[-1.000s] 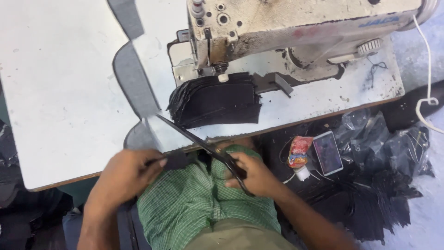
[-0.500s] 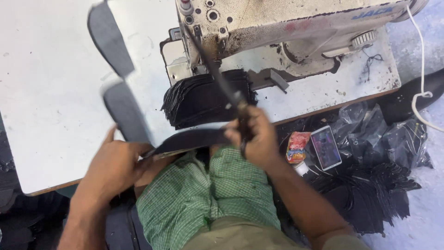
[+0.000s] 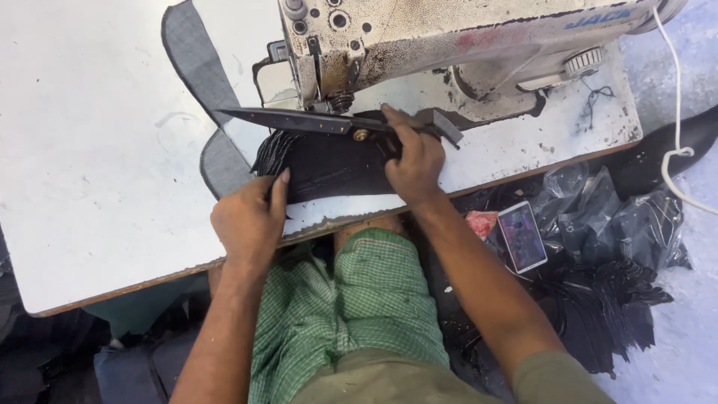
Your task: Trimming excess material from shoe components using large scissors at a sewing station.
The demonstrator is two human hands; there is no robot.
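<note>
My right hand (image 3: 413, 158) grips the handles of a pair of large dark scissors (image 3: 299, 120), which lie flat on the white table with the blades pointing left, just in front of the sewing machine's needle area. My left hand (image 3: 250, 217) rests on the near left corner of a stack of black fabric pieces (image 3: 329, 164) that sits under the scissors. A grey curved fabric strip (image 3: 196, 71) lies on the table to the left of the stack. The worn cream sewing machine (image 3: 449, 34) stands behind both hands.
The white table (image 3: 90, 164) reaches far to the left; its wooden front edge runs just above my green checked shorts (image 3: 351, 299). On the floor at right lie a phone (image 3: 522, 236), a red packet (image 3: 482, 223), black plastic bags and more black fabric (image 3: 621, 299). A white cord (image 3: 677, 112) hangs at far right.
My right hand has carried the scissors from near my lap up onto the table and laid them over the black stack. My left hand let go of the grey strip and moved onto the stack.
</note>
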